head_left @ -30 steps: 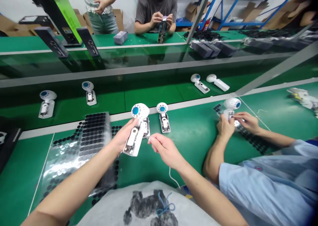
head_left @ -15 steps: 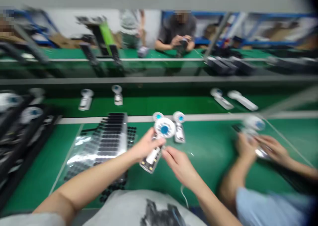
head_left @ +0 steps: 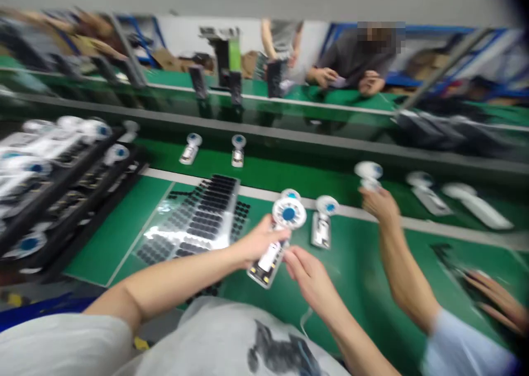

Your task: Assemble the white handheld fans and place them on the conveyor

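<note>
My left hand is closed around the handle of a white handheld fan, its round head with a blue centre pointing away from me. The handle's inner side faces up, showing a white block and a circuit board. At the handle's right edge, my right hand pinches with thumb and fingertips; what lies between them is hidden. A thin white cable hangs below this hand. Just beyond the held fan, the head of a second fan shows in part, and another fan lies to the right.
Clear sheets with black strips and dots lie left of my hands. Black trays of fans stand at far left. More fans rest on the green strip behind the white line. At right, a co-worker's hand holds a fan there.
My view has swung left, so the scene appears further right. Both my hands keep their hold at the fan. The co-worker's hand has moved forward with a fan to the strip.
</note>
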Demonstrator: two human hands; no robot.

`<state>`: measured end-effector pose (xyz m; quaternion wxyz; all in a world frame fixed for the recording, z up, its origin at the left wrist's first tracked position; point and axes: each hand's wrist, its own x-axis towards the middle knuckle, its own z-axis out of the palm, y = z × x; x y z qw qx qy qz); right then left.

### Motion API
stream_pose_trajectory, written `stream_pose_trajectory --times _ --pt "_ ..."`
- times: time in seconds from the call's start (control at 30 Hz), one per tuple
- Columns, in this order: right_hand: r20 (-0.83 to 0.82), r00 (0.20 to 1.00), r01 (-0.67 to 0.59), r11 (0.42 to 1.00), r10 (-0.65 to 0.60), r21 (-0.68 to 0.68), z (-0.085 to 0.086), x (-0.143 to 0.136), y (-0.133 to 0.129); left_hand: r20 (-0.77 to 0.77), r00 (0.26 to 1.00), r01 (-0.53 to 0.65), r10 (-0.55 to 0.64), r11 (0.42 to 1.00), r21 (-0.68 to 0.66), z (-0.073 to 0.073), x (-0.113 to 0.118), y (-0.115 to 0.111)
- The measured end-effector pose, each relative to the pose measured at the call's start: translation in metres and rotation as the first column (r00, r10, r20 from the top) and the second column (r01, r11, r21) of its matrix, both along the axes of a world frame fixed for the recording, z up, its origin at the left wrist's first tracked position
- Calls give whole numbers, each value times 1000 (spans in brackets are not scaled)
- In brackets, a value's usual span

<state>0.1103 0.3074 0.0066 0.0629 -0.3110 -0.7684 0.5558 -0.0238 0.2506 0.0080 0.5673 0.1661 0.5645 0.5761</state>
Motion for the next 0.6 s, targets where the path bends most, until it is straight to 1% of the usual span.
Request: stream_pose_trajectory --times 0.07,0.13,0.23,0.3,0.33,0.37,0.43,0.5,0.53,0.6 --pt "-9 1000 -7 1000 6 -15 4 -2 3 37 999 23 -23 1000 5 -1 -3 1" --pt "-13 1000 -4 999 4 -32 4 0 4 70 995 67 -67 998 -1 -1 -3 3" --pt "-19 1000 10 999 -11 -45 1 2 2 112 986 132 -127 991 -33 0 1 3" --pt "-34 999 34 998 -36 -48 -5 2 2 109 983 151 -145 987 -47 -2 2 3" --pt "-33 998 58 997 -60 -52 -9 2 3 81 988 133 -129 990 -51 -5 -1 5" --pt "-23 996 87 994 -89 -62 -13 4 5 40 995 91 -89 994 -59 -9 -7 6" --pt "15 985 171 981 -170 -95 -23 12 10 -88 994 -64 57 995 -80 -21 -27 13" --pt "40 966 257 957 -254 -131 -31 25 15 -229 953 -226 201 970 -91 -38 -52 23" --pt "31 958 286 947 -284 -144 -35 33 17 -274 933 -269 234 958 -96 -47 -64 29" --pt "-31 952 296 941 -305 -164 -40 44 20 -317 920 -277 232 955 -102 -66 -82 44"
